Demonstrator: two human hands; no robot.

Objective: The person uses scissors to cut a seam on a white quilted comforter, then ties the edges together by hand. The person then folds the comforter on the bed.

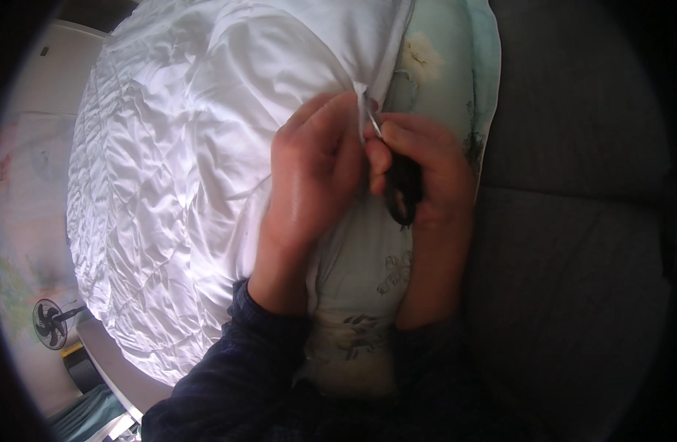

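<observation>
A large white, shiny quilt spreads over the left and middle, full of creases. My left hand pinches its right edge, where a small white fold or strip of cloth stands up above the fingertips. Close beside it, my right hand is closed around black-handled scissors. Their metal blade points up and left, right at the pinched cloth. Whether the blades touch the cloth or stand apart, I cannot tell. My fingers hide part of the quilt's edge.
Pale green patterned bedding lies under and right of the quilt. Farther right is a dark grey padded surface with a seam. A black fan stands at the lower left, beyond the bed's edge, near teal cloth.
</observation>
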